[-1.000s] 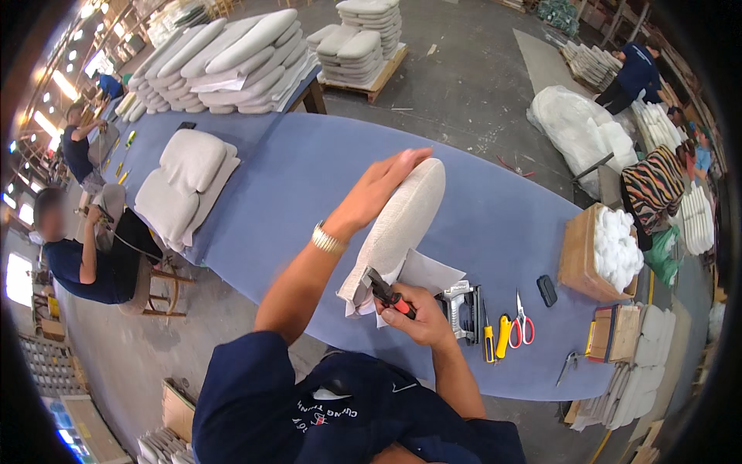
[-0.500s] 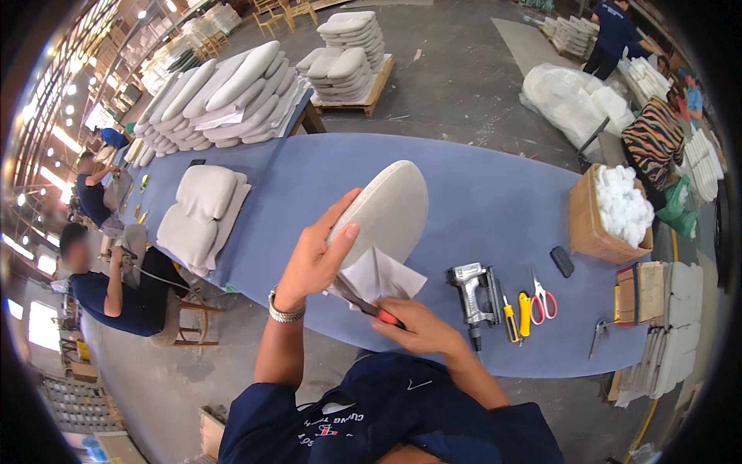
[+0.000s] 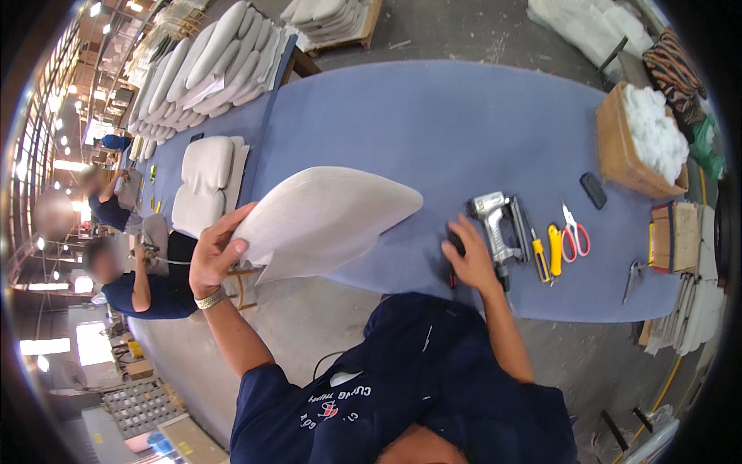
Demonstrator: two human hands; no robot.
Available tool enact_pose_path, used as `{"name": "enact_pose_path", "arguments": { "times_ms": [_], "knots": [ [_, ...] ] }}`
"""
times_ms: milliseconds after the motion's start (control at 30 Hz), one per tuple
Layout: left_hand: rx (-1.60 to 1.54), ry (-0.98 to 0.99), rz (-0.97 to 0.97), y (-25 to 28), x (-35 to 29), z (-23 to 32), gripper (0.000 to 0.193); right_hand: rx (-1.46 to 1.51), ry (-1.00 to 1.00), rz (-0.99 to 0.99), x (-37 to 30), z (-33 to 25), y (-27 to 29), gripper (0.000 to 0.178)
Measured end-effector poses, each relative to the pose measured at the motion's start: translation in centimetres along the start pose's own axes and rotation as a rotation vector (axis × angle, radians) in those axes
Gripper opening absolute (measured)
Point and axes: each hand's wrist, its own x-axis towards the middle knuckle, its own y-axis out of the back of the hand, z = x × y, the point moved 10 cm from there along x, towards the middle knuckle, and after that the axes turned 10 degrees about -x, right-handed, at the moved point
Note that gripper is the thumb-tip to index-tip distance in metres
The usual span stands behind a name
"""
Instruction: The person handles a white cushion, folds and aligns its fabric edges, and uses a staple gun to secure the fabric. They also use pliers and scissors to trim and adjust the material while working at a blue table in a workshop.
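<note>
While the left hand (image 3: 212,261) holds up a light grey, curved, fabric-covered pad (image 3: 325,207) left of the frame's centre, its fingers are closed on the left edge, thumb across the near face. The pad is tilted and hides part of the dull blue surface (image 3: 433,100); a loose pale flap (image 3: 280,264) hangs along its lower side. Right of centre, the right hand (image 3: 473,259) lies over a dark, mostly hidden tool (image 3: 455,243); whether those fingers grip it I cannot tell. For steadiness, pinch broadly without creasing the flap, and keep the right hand clear of the silver metal staple gun (image 3: 493,220) beside it.
</note>
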Motion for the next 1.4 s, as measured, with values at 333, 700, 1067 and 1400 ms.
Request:
{"name": "enact_pose_path", "arguments": {
  "times_ms": [333,700,1067,1400],
  "knots": [
    [0.459,0.148,0.175,-0.1,-4.7,-0.1,0.089,0.416,-0.053,-0.129,13.0,-5.8,-10.4,0.058],
    [0.477,0.104,0.478,8.9,-6.6,-4.5,0.084,0.591,-0.099,-0.223,17.3,-4.6,-17.0,0.054],
    [0.591,-0.059,0.347,5.7,3.6,0.3,0.047,0.363,0.036,0.133,18.2,-19.2,-8.2,0.048],
    [0.802,-0.190,0.286,4.8,6.3,1.4,0.044,0.097,0.488,0.337,18.6,-39.7,-3.5,0.041]
  ]
}}
